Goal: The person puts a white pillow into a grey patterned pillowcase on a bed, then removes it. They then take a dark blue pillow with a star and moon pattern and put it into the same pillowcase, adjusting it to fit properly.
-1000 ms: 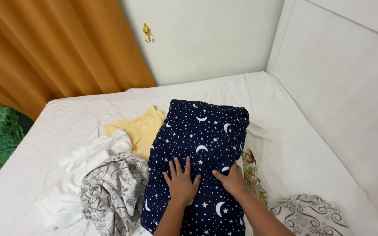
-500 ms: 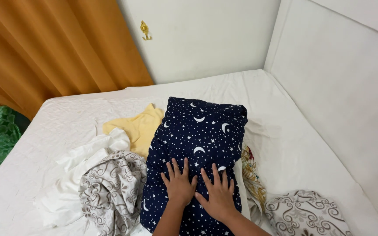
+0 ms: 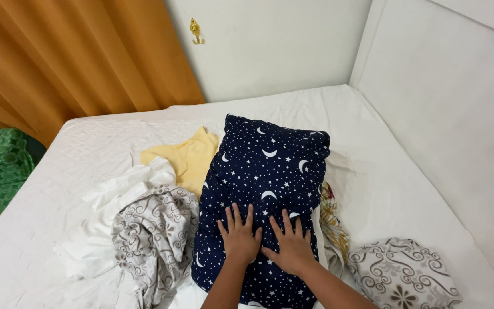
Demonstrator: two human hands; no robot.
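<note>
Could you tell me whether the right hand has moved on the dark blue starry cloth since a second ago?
Yes. The right hand slid inward from the starry cloth's right edge, now beside the left hand.

navy star-and-moon cloth (image 3: 267, 189) | folded, lying flat | mid-bed on white sheet | lengthwise away from the person

yellow cloth (image 3: 187, 158) | white sheet (image 3: 107, 212) | grey swirl-patterned cloth (image 3: 152, 243) | orange curtain (image 3: 75, 57)

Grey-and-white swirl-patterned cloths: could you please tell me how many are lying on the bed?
2. One grey-and-white swirl-patterned cloth lies crumpled left of the navy star-and-moon fabric; the other sits at the bed's near right corner. More may be hidden under the pile.
</note>
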